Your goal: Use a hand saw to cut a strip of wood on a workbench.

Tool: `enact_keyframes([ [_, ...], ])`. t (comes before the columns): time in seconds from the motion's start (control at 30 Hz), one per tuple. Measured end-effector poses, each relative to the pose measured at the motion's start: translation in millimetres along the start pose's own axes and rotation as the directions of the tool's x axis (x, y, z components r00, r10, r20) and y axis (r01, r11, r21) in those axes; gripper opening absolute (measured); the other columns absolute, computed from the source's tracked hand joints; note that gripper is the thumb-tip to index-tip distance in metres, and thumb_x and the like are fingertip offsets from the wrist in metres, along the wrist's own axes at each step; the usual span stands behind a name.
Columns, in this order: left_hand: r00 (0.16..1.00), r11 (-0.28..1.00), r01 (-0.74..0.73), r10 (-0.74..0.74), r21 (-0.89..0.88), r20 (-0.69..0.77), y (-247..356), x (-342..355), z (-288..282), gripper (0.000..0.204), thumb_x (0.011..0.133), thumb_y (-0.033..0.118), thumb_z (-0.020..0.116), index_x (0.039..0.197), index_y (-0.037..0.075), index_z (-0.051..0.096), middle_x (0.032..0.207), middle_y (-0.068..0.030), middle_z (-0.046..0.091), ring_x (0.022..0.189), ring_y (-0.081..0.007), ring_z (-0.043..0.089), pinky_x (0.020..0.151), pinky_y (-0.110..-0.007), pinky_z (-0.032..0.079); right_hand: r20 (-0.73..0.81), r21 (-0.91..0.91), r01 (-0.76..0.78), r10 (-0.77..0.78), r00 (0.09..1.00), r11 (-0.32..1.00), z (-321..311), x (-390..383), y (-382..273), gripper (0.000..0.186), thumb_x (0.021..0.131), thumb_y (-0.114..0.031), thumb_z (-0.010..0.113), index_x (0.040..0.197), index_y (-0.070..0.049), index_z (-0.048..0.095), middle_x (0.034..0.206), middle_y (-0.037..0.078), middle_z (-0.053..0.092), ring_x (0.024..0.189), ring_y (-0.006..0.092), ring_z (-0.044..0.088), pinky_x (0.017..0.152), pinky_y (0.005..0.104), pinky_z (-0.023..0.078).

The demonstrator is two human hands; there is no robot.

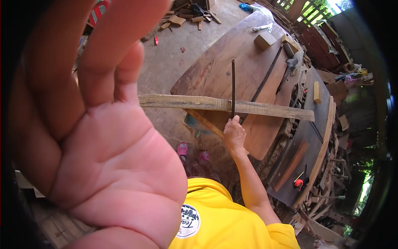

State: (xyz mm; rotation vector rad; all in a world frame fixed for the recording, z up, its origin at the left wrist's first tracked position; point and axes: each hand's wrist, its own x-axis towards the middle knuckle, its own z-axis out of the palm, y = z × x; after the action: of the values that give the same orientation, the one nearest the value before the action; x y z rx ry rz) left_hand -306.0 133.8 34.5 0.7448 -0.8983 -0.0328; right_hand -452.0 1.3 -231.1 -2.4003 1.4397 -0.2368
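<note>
My left hand [124,166] is raised very close to the camera. Its palm faces me, the fingers are loosely bent and apart, and nothing shows in it. It hides much of the left side. Lower down, my right hand [235,135] is closed round the lower end of a thin dark metal bar [233,83] with a rounded tip. The bar stands up across the near edge of a long, rough wooden plank [182,101], which runs left to right over the corner of the worktop. A narrower wooden strip [205,123] slants beneath the plank, toward my right hand.
The brown wooden worktop [207,79] carries a wood block [265,40], a long dark strip [268,72] and metal tools. On a dark board [286,166] at right lie a red tape measure [298,184] and a curved wood piece [291,165]. Wood scraps [177,20] litter the floor.
</note>
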Motion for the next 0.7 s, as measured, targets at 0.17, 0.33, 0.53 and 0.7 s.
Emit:
enact_keyframes([
  [0.17,0.999,1.000,0.026,-0.025,-0.006,0.035,4,8,-23,0.085,0.094,0.067,0.028,0.145,-0.002,0.031,0.125,-0.0209,0.058,0.112,-0.0304,0.059,0.099,-0.043,0.044,0.016,0.009,-0.026,0.025,1.000,1.000,-6,2,-5,0.023,0.097,-0.026,0.045,0.098,-0.003,0.043,0.073,0.028,0.064,0.071,0.0496,0.062,0.065,0.0587,0.048],
  [0.33,0.999,0.999,0.030,-0.031,0.024,0.042,6,9,-3,0.084,0.094,0.066,0.029,0.145,-0.002,0.031,0.124,-0.0204,0.059,0.111,-0.0300,0.059,0.099,-0.043,0.044,0.050,0.019,0.003,-0.004,0.999,1.000,-10,-1,-10,0.023,0.098,-0.026,0.044,0.099,-0.003,0.043,0.077,0.029,0.064,0.075,0.0495,0.063,0.066,0.0580,0.049],
  [0.53,0.996,0.998,0.034,-0.038,0.044,0.081,-28,34,-6,0.082,0.095,0.064,0.031,0.144,-0.001,0.032,0.124,-0.0198,0.059,0.111,-0.0294,0.060,0.099,-0.042,0.044,0.008,-0.040,0.002,-0.002,1.000,0.999,-6,-3,0,0.023,0.097,-0.026,0.044,0.096,-0.003,0.043,0.071,0.025,0.065,0.070,0.0459,0.065,0.062,0.0556,0.050],
  [0.7,0.994,0.996,0.023,-0.033,0.090,0.106,-25,63,-25,0.080,0.095,0.063,0.033,0.144,-0.001,0.032,0.123,-0.0192,0.060,0.111,-0.0290,0.060,0.099,-0.042,0.044,-0.011,-0.029,0.044,-0.045,0.999,0.999,-6,-3,-2,0.022,0.097,-0.025,0.045,0.096,-0.003,0.043,0.069,0.024,0.065,0.068,0.0455,0.065,0.060,0.0551,0.051],
])
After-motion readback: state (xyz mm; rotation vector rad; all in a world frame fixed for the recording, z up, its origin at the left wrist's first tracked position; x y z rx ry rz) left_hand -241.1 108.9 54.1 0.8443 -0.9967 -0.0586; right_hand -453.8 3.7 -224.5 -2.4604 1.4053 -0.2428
